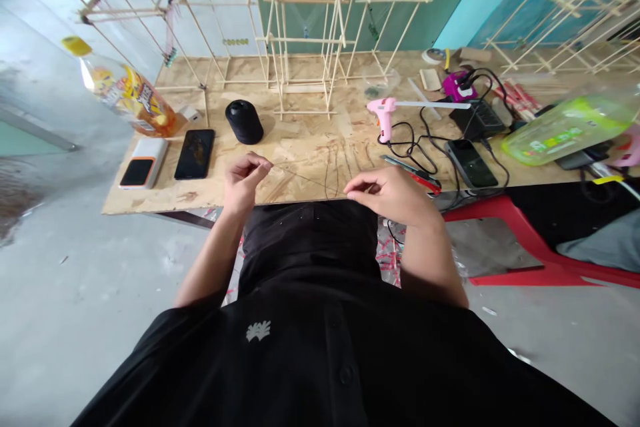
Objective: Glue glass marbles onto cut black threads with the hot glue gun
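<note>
A thin dark thread [305, 178] stretches between my two hands over the board's front edge. My left hand [243, 179] is closed in a pinch on its left end, thumb against forefinger. Its right end runs to my right hand [393, 193], whose thumb and fingers are also pinched together. Several more lengths of dark thread [349, 157] lie on the wooden board [300, 140] between the hands. A black spool of thread [244, 121] stands beyond my left hand. Just past my right hand is a red utility knife [425, 181].
Stick frames [305, 40] stand along the back. A drink bottle [127, 93], power bank [143, 163] and phone [195, 155] sit at left. To the right are a pink glue gun [384, 119], cables, another phone [471, 163], a green bottle [565, 128] and a red stool [525, 233].
</note>
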`<state>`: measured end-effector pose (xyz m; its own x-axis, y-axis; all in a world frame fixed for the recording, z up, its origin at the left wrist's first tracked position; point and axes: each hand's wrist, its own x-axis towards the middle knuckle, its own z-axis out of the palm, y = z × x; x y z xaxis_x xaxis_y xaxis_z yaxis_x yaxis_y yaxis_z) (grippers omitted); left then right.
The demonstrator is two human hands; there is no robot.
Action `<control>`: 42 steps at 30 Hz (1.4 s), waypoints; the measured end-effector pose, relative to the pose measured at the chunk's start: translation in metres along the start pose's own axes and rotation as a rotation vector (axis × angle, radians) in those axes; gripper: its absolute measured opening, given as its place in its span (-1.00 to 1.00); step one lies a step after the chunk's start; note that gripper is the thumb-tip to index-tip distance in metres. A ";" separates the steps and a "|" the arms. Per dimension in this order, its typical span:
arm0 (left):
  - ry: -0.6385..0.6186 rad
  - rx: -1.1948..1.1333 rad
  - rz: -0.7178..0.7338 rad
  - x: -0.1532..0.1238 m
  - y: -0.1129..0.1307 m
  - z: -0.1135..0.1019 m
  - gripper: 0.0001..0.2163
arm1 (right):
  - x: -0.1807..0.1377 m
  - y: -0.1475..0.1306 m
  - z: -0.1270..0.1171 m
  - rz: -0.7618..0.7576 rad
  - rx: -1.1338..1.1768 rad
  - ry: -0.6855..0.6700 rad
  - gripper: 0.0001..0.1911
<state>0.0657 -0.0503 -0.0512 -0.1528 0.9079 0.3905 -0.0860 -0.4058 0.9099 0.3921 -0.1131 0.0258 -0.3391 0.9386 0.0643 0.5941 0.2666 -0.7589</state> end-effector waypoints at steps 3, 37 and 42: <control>-0.166 0.101 0.003 0.001 0.011 -0.008 -0.91 | -0.003 -0.007 0.001 -0.056 -0.146 -0.191 -0.91; -0.026 -0.110 -0.550 -0.093 0.029 0.025 -0.67 | 0.026 -0.038 0.115 0.011 0.200 -0.114 -0.75; 0.003 -0.208 -0.584 -0.091 0.027 0.031 -0.77 | 0.024 -0.035 0.117 0.022 0.159 -0.117 -0.71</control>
<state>0.1080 -0.1410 -0.0575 -0.0251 0.9861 -0.1641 -0.3466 0.1454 0.9267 0.2780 -0.1256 -0.0224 -0.4154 0.9094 -0.0220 0.4826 0.1998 -0.8527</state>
